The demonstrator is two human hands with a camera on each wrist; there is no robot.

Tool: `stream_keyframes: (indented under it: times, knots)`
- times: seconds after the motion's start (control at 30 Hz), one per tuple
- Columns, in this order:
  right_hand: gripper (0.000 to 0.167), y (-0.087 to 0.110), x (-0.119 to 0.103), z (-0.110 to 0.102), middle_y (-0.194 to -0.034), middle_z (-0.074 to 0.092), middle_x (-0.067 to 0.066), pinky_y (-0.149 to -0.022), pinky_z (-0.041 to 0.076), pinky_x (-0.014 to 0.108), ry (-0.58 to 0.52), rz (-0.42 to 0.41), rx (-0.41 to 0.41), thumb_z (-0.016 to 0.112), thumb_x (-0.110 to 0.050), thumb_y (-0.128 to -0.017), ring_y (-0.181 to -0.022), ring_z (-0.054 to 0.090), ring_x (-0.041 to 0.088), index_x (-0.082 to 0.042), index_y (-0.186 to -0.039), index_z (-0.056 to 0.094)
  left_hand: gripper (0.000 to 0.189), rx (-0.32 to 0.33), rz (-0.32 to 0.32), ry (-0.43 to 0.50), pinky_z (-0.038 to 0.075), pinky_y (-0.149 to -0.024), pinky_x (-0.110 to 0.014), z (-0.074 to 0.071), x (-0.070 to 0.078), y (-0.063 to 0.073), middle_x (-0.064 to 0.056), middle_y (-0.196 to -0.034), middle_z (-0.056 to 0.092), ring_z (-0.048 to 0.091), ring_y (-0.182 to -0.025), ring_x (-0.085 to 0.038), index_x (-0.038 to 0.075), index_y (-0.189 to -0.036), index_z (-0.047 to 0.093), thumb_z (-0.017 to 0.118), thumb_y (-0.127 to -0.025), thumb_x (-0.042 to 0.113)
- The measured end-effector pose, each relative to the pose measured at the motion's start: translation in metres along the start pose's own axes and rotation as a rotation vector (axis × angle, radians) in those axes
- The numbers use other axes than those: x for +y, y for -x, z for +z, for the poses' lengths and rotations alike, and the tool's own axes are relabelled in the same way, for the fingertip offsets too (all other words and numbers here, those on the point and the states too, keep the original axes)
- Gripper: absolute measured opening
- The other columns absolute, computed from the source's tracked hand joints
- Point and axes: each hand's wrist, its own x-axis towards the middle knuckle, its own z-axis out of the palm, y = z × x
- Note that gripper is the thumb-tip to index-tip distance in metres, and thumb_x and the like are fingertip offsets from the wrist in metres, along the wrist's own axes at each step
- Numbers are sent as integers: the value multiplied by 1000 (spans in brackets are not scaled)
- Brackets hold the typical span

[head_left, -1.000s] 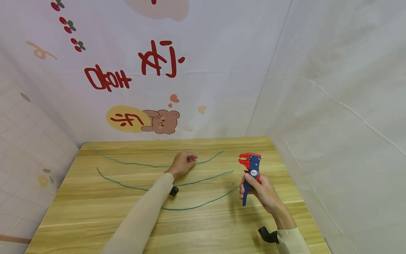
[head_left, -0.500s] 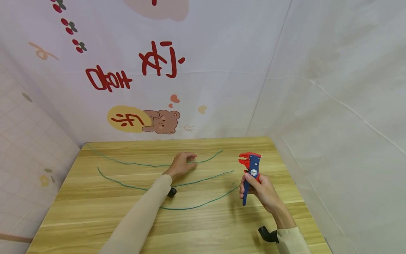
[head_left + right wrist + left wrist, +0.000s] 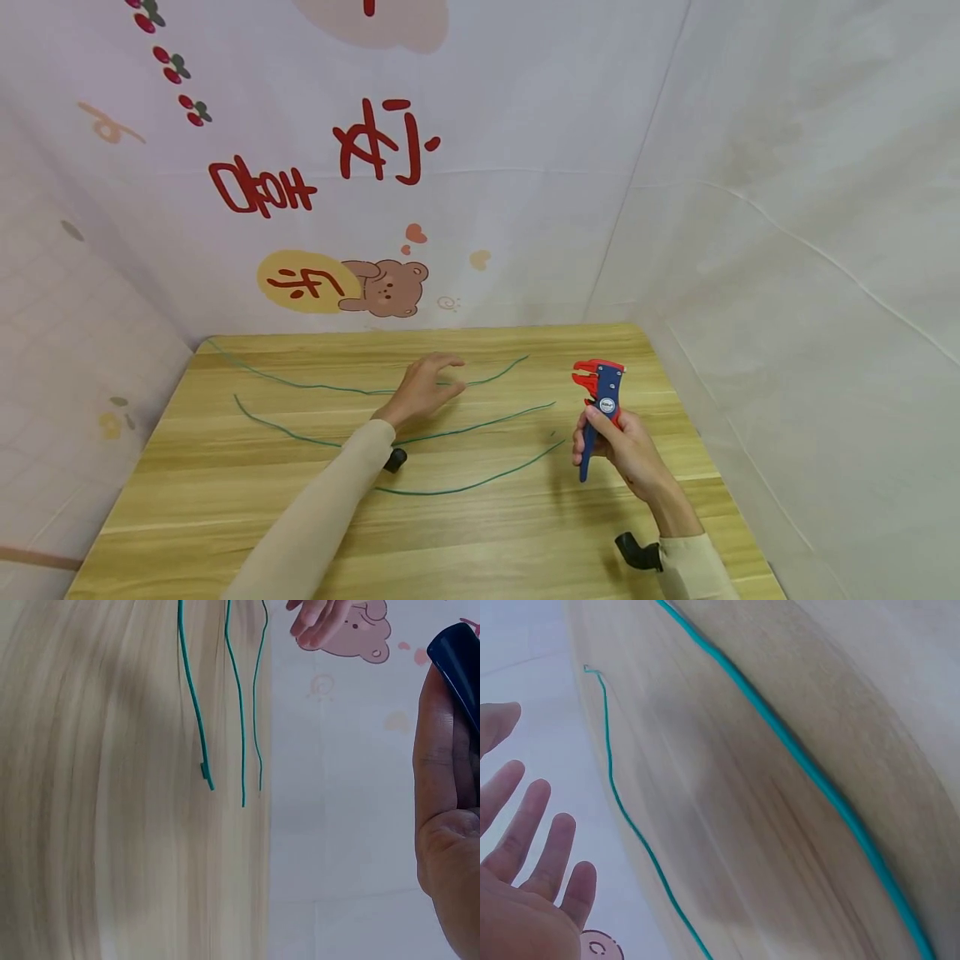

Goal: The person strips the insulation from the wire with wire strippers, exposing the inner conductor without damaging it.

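Observation:
In the head view my left hand [image 3: 422, 390] hovers over the far green wire [image 3: 322, 387], thumb and fingers parted with nothing between them. The left wrist view shows that hand [image 3: 526, 881] with its fingers spread. My right hand [image 3: 633, 454] grips a red and blue wire stripper [image 3: 606, 385] by its handles, red jaws upward, raised above the table. Its blue handle end [image 3: 456, 660] shows in the right wrist view. A middle green wire [image 3: 480, 424] and a near one [image 3: 465, 488] lie roughly parallel; my left arm covers part of both.
A tiny green scrap [image 3: 553, 433] lies by the right end of the near wire. The wood-grain table [image 3: 487, 550] meets a printed white curtain [image 3: 525, 250] at the back and another plain one [image 3: 795, 333] on the right.
My left hand has gone from bent fingers to a wider spread and shifted slightly left. The wire stripper in my right hand has moved a little right. The wires stay put.

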Motion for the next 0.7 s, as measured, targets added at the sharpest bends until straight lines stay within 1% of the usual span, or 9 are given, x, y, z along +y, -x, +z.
stream_keyframes:
  times: [0.2,0.37,0.53,0.7]
  knots:
    - [36,-2,5,-5,-89,77,2,-81,70,39,-8,33,24,42,-27,-125,-78,79,17,0,-112,61,45,-12,-2,49,45,-128,-65,-7,6,10,-17,-164,63,56,-156,-41,14,-148,73,83,-105,22]
    - [38,-2,12,-11,-89,77,2,-80,70,40,-13,45,36,42,-28,-126,-77,80,17,3,-113,60,43,-10,20,77,48,-127,-62,-5,10,17,-15,-158,68,59,-153,-39,13,-145,75,84,-104,19]
    - [39,-3,17,-18,-88,77,2,-80,71,39,-19,55,46,43,-29,-125,-77,80,17,5,-114,59,39,2,69,81,51,-124,-59,-3,15,24,-13,-151,73,63,-149,-38,11,-141,77,85,-103,18]
    - [36,-3,22,-22,-89,77,1,-80,71,40,-32,62,49,43,-29,-125,-77,81,18,-1,-113,63,36,-12,123,85,55,-119,-59,-2,18,33,-14,-146,75,68,-143,-38,8,-138,77,84,-104,15]
